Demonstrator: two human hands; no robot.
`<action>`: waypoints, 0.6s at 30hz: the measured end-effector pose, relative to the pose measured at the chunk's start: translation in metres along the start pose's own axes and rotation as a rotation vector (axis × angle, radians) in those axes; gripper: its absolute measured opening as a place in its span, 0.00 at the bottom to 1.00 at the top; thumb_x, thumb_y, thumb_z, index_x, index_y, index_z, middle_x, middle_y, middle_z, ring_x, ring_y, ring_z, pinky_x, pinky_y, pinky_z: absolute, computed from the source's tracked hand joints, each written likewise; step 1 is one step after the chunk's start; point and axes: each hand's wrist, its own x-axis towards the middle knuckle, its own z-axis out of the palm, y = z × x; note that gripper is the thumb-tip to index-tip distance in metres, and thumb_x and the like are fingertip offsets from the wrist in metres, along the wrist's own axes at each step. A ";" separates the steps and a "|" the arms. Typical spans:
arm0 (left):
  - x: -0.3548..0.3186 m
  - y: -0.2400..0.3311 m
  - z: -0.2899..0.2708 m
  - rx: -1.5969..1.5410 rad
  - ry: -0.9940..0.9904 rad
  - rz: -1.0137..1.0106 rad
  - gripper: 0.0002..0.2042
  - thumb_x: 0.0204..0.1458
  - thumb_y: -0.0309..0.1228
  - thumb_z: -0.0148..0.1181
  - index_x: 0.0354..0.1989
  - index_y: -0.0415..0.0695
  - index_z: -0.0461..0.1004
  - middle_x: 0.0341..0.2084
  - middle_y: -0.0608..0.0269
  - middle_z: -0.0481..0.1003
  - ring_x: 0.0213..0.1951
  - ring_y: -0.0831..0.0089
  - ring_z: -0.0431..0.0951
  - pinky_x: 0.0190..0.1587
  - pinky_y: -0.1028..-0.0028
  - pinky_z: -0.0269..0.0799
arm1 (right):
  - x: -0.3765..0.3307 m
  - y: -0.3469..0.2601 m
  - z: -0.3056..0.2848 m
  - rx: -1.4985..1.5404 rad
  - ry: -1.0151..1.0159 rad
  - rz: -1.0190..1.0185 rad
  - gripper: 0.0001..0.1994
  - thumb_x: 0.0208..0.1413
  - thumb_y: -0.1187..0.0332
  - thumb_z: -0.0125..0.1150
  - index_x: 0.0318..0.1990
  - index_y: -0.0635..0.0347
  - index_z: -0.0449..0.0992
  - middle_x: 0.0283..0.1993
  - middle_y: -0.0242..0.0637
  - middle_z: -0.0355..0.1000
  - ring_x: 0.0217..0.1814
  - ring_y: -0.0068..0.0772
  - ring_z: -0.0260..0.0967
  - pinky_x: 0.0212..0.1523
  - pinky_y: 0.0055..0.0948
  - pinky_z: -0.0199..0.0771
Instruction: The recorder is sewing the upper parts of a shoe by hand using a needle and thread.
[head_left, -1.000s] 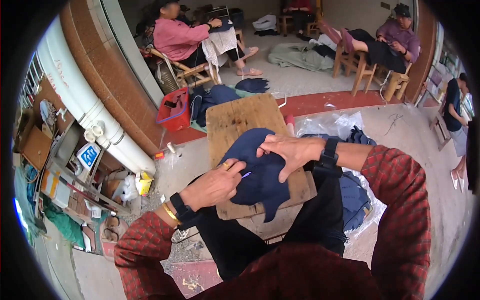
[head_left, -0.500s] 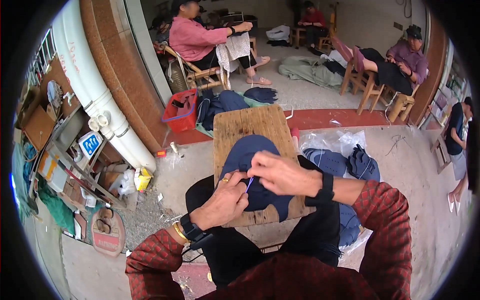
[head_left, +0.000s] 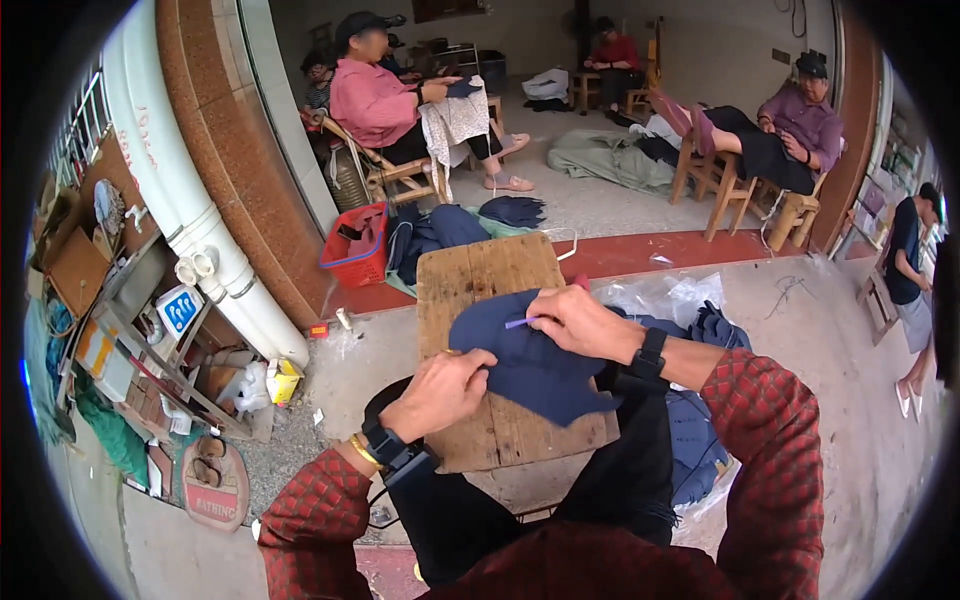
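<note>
Two hands of mine work over a worn wooden board (head_left: 480,300) that lies across my lap, and everything else I place from that board. From the head view, a piece of dark blue fabric (head_left: 535,365) is spread over the middle and right part of the board, one pointed corner hanging past its right edge. My left hand (head_left: 440,392) rests on the fabric's left edge, fingers pressed together and curled, pinching the cloth against the wood. My right hand (head_left: 580,322) sits on the fabric's upper part, its fingers closed on a thin pale lilac stick (head_left: 520,322) whose tip points left across the cloth. Both my wrists carry black bands, and my sleeves are red check.

Right of the board, on the floor, a clear plastic bag (head_left: 665,295) holds a heap of more blue pieces (head_left: 715,325). Beyond the board's far end stands a red basket (head_left: 358,262), with other dark blue pieces (head_left: 512,210) near it. Further off, people sit on wooden chairs.
</note>
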 end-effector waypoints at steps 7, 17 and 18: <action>0.035 -0.016 0.027 -0.042 0.156 0.191 0.27 0.57 0.18 0.53 0.68 0.40 0.64 0.58 0.42 0.72 0.62 0.45 0.70 0.67 0.56 0.60 | -0.012 -0.003 0.019 0.266 0.117 0.580 0.09 0.65 0.69 0.63 0.43 0.66 0.82 0.35 0.35 0.79 0.38 0.18 0.75 0.39 0.23 0.78; 0.032 -0.025 0.051 0.198 0.103 0.167 0.34 0.62 0.22 0.48 0.75 0.31 0.44 0.71 0.40 0.58 0.74 0.50 0.56 0.71 0.55 0.50 | -0.061 -0.022 0.020 0.513 0.150 0.504 0.12 0.71 0.68 0.52 0.44 0.66 0.80 0.42 0.32 0.78 0.43 0.19 0.73 0.46 0.23 0.77; 0.032 -0.027 0.052 0.215 0.095 0.169 0.35 0.61 0.22 0.49 0.76 0.33 0.44 0.72 0.40 0.57 0.74 0.50 0.55 0.72 0.55 0.50 | -0.070 -0.030 0.021 0.495 0.167 0.492 0.12 0.71 0.68 0.52 0.44 0.67 0.80 0.42 0.34 0.78 0.44 0.20 0.74 0.46 0.23 0.77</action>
